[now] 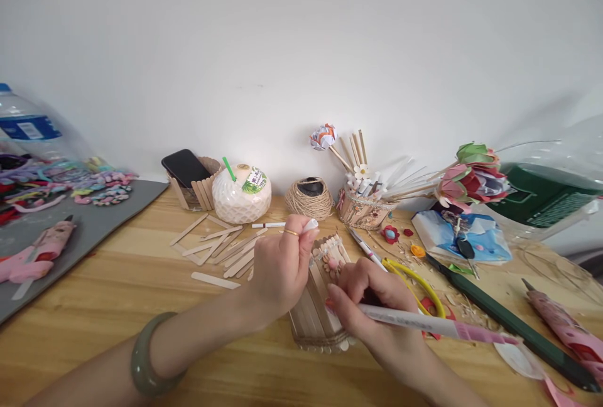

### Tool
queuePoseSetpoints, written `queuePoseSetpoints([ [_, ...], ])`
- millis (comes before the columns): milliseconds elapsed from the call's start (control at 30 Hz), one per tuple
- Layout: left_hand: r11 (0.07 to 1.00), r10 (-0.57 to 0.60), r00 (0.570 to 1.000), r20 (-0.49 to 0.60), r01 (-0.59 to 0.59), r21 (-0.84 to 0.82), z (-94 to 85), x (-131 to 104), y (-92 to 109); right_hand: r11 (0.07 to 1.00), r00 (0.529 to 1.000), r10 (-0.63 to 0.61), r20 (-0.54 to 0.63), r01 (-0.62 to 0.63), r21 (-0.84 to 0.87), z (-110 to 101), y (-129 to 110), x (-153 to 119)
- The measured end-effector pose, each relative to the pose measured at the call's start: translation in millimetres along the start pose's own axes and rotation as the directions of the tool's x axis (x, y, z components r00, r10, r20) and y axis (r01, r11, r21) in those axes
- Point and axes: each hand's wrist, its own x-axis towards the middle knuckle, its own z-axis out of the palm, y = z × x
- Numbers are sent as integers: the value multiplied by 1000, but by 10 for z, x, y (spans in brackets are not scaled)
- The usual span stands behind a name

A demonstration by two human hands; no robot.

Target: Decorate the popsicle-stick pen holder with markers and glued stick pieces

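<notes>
My right hand [377, 306] is closed round a white marker [409, 319] with a pink end, held like a pen. Its tip is hidden by the fingers, close to a craft-stick holder [313, 306]. That holder is made of upright wooden sticks, with twine round its lower edge and a pink-centred flower [332, 264] on its side. My left hand [282, 262] forms a fist left of the holder. From between its thumb and forefinger pokes a small white cap [310, 225], probably the marker's.
Loose craft sticks [226, 247] lie to the left. Behind stand a wrapped coconut [242, 196], a twine ball [308, 198] and a decorated pen holder [365, 206]. Yellow-handled scissors [419, 281], a long dark green tool [509, 319] and a pink glue gun [560, 325] are at right.
</notes>
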Motion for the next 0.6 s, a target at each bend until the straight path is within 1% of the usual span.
queuePoseSetpoints([
  [167,1000,14,1000,5,-14,-1,-1,2,-14,999,1000,-12,26,13,-35,-12,-21,12],
  [267,1000,16,1000,6,-16,-5,-5,6,-17,1000,1000,-18,18,19,-25,-19,-23,15],
  [400,1000,11,1000,13,-11,-1,-3,7,-16,998,999,-26,33,28,-56,-24,-23,14],
  [600,1000,13,1000,14,-13,4,-1,7,-17,1000,999,-6,45,7,-29,-27,-21,12],
])
